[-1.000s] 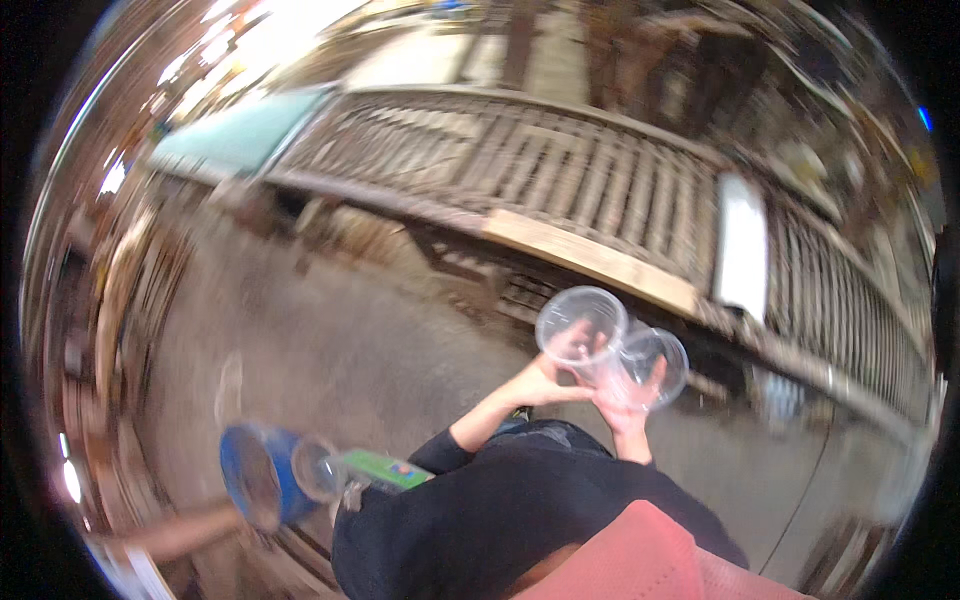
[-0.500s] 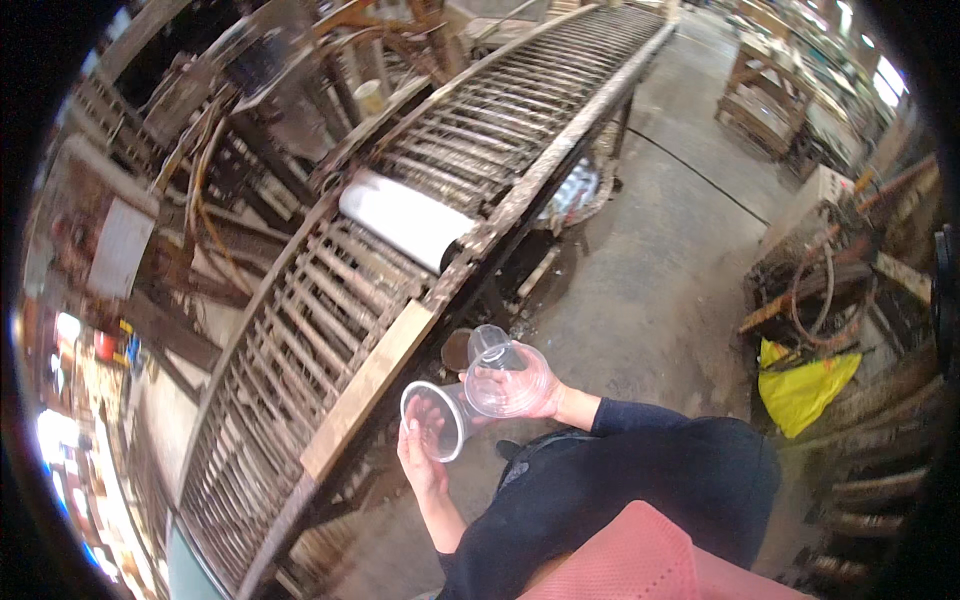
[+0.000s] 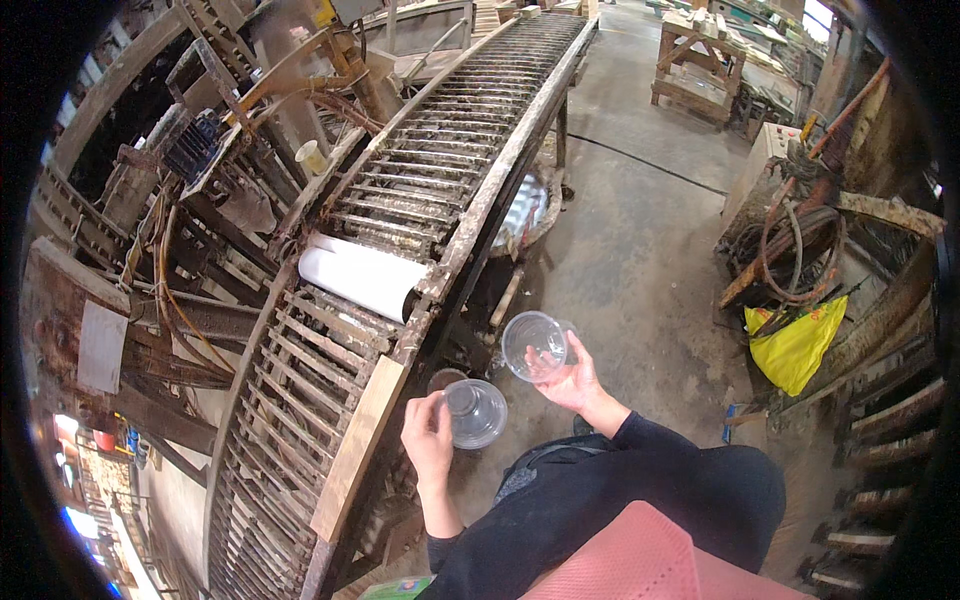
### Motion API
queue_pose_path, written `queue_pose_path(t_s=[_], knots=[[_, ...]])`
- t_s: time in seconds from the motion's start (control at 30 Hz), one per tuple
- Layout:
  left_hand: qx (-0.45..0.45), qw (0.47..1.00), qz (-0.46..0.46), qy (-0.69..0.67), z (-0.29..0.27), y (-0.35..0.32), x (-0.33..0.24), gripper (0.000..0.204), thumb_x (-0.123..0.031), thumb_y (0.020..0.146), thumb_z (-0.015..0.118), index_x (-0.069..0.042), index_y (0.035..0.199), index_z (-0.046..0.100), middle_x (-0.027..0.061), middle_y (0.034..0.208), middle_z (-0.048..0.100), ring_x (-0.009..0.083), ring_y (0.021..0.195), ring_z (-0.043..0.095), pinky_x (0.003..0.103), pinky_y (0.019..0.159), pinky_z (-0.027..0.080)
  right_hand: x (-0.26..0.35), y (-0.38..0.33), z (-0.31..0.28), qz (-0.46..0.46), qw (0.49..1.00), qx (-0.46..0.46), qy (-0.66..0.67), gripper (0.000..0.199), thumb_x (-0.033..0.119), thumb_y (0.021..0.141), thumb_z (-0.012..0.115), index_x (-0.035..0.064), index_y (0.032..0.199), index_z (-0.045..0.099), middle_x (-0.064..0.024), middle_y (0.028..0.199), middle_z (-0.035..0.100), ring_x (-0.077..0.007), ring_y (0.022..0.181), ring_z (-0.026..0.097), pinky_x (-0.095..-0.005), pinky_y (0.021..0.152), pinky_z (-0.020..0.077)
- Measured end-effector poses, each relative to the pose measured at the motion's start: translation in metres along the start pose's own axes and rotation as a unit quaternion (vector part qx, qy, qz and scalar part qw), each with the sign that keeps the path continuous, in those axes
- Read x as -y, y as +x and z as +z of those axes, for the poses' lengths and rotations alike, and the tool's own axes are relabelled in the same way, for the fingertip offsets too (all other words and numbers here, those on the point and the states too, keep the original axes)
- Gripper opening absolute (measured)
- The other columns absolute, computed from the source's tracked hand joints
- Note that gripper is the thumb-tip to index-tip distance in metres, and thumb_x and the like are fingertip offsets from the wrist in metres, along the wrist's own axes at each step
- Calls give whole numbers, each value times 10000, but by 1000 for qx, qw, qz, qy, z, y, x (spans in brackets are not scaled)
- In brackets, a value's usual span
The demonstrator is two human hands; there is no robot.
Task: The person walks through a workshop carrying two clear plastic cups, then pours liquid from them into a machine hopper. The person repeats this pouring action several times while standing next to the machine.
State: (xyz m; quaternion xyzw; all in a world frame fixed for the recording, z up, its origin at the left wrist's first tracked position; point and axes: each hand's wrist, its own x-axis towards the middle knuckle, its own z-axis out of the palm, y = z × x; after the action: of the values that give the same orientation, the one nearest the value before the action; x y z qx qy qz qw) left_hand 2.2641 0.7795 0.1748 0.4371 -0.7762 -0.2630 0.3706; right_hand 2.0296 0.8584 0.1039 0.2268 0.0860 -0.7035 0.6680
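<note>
My left hand (image 3: 427, 442) holds a clear plastic cup (image 3: 484, 421), its fingers and thumb closed on the near-left side. The cup is tilted, so its wide round rim shows. Higher and to the right, my right hand (image 3: 580, 384) grips a second clear plastic cup (image 3: 528, 338) with its round end turned up. Some right fingers show through the plastic. The two cups are apart. Both are see-through and look like they have nothing in them.
A long roller conveyor (image 3: 440, 170) runs from near left to far. A white cylinder (image 3: 355, 277) lies across it, and a wooden board (image 3: 360, 450) lines its near edge. At right are a coiled hose (image 3: 800, 270), a control box (image 3: 765, 175) and a yellow sack (image 3: 797, 345).
The two cups have come apart. My right hand has moved up and right with its cup, and the left cup has turned. The view has also shifted.
</note>
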Motion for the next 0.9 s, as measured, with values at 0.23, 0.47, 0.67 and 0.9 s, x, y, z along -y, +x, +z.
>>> queue_pose_path(t_s=[0.23, 0.47, 0.67, 0.9], knots=[[168, 972, 146, 73, 13, 8, -22, 165, -68, 701, 644, -91, 864, 637, 47, 984, 576, 212, 793, 579, 328, 701, 470, 3, 1, 4, -47, 998, 23, -42, 610, 408, 753, 671, 29, 1162, 424, -216, 1108, 542, -304, 1037, 550, -378, 849, 486], [175, 955, 236, 43, 25, 24, -32, 175, -51, 626, 681, -74, 798, 663, 64, 1265, 485, 226, 940, 554, 332, 804, 468, -14, 4, 15, 29, 997, -5, -68, 561, 425, 760, 663, 45, 1132, 485, -187, 1087, 564, -292, 1022, 560, -407, 893, 456], [240, 911, 327, 76, 24, 32, -38, 249, -100, 674, 658, -104, 921, 624, 16, 1140, 558, 240, 942, 530, 341, 832, 447, -31, -8, 13, 6, 994, -47, -103, 551, 486, 761, 635, 66, 1104, 535, -129, 1066, 582, -258, 956, 577, -399, 873, 456], [145, 951, 259, 85, 26, 30, -31, 194, -70, 695, 650, -87, 888, 630, 28, 991, 597, 241, 878, 532, 335, 768, 455, -8, 10, -11, 41, 914, -191, -356, 693, 515, 743, 647, 34, 1190, 425, -132, 1076, 549, -210, 924, 553, -322, 773, 474]])
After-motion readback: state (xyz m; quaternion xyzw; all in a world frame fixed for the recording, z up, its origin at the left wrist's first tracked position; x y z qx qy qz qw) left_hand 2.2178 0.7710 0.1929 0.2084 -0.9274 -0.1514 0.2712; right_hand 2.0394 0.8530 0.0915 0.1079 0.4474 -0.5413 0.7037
